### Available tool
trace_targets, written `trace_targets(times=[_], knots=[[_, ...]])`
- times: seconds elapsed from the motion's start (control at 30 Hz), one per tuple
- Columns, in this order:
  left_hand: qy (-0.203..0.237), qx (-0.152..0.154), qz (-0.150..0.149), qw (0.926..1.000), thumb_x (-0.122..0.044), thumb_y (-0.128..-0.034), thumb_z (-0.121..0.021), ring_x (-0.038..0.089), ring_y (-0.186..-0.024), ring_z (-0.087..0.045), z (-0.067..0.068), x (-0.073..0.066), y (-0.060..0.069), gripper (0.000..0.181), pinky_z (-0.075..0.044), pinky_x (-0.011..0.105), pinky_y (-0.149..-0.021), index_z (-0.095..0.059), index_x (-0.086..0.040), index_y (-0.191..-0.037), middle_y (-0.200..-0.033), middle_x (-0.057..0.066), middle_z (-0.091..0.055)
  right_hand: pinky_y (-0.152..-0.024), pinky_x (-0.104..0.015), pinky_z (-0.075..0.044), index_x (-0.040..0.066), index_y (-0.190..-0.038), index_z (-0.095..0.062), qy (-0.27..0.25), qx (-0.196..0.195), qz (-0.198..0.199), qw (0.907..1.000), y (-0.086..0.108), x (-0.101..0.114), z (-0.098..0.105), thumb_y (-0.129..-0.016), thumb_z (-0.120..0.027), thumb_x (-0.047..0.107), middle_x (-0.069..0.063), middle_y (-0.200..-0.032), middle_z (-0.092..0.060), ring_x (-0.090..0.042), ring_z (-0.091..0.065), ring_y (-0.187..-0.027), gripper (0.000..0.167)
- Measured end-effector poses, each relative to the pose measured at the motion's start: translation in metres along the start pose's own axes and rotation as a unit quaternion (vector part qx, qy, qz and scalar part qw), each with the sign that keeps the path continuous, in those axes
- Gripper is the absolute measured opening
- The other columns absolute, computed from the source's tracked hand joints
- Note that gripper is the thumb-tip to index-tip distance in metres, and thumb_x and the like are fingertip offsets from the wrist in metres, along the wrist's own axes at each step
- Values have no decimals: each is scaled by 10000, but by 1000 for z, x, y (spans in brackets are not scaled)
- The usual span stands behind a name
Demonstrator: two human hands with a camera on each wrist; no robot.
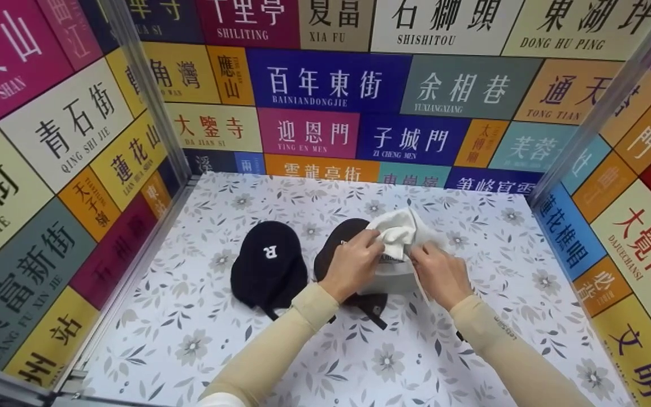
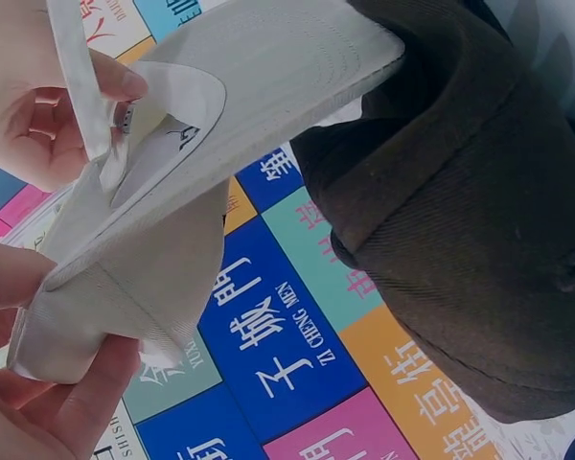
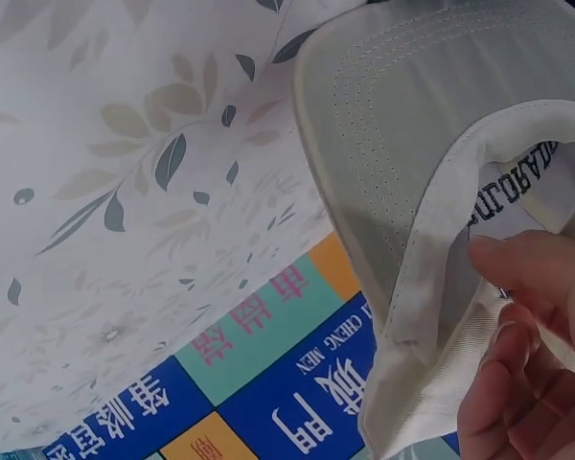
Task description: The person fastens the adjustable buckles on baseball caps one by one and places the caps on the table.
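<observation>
A white baseball cap is held up between both hands, its brim toward the person and its inside showing. The left hand grips the cap's edge between thumb and fingers, as the left wrist view shows. At the other side, the right hand pinches the cap's strap, with a small metal piece by its fingertips. Dark lettering shows inside the cap. A dark brown cap lies right behind the left hand, partly hidden by it.
A black cap with a white letter R sits left of the brown one. The table has a flower-patterned white cover. Panels with colourful place-name signs stand at the back and both sides, with metal posts at the corners.
</observation>
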State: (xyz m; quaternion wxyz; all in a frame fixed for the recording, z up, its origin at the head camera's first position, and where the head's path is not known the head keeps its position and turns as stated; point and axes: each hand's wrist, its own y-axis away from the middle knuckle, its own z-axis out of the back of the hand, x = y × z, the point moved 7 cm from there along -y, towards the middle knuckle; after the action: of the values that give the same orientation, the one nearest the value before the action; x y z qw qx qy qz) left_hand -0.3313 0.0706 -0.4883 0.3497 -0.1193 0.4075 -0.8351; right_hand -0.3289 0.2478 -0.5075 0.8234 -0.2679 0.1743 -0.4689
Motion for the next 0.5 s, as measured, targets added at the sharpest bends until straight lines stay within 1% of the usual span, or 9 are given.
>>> trace_targets(times=[0.1,0.17,0.27,0.4,0.5], knots=[[-21,29,-5,10000,-87,-872,-672,215,-1039,-654,-1,0,2,63,-585,373,-647,-693,-118,-922,-1152,77,-659,-379,-377,-340,167,-910,-571,-33,125,-52,9999,1,1,-1,-845,-757,142,-7,-803,-525,-238,-479,-531,198],[-84,47,20,10000,-92,-873,-669,213,-1041,-651,-1,1,3,59,-582,374,-615,-690,-122,-920,-1155,72,-657,-385,-376,-346,171,-898,-563,-73,146,-85,9998,0,2,1,-835,-743,123,2,-803,-529,-228,-487,-538,196],[-188,52,95,9998,-99,-869,-670,204,-1059,-643,-2,4,4,63,-573,377,-565,-683,-127,-923,-1169,64,-653,-388,-377,-356,165,-878,-562,-154,21,-93,9998,-4,4,7,-820,-711,100,21,-790,-515,-200,-480,-532,173],[-265,6,183,9995,-99,-861,-687,202,-1071,-637,-2,7,5,75,-559,372,-521,-659,-124,-925,-1181,58,-651,-401,-370,-376,150,-863,-576,-424,-245,-56,9988,-12,7,18,-790,-710,77,37,-789,-506,-168,-470,-514,170],[-299,-34,267,9992,-97,-849,-705,203,-1054,-637,-2,9,7,89,-548,363,-503,-649,-125,-912,-1174,55,-652,-426,-350,-401,143,-876,-583,-705,-302,-69,9970,-17,10,24,-779,-729,70,45,-810,-534,-145,-513,-543,191]])
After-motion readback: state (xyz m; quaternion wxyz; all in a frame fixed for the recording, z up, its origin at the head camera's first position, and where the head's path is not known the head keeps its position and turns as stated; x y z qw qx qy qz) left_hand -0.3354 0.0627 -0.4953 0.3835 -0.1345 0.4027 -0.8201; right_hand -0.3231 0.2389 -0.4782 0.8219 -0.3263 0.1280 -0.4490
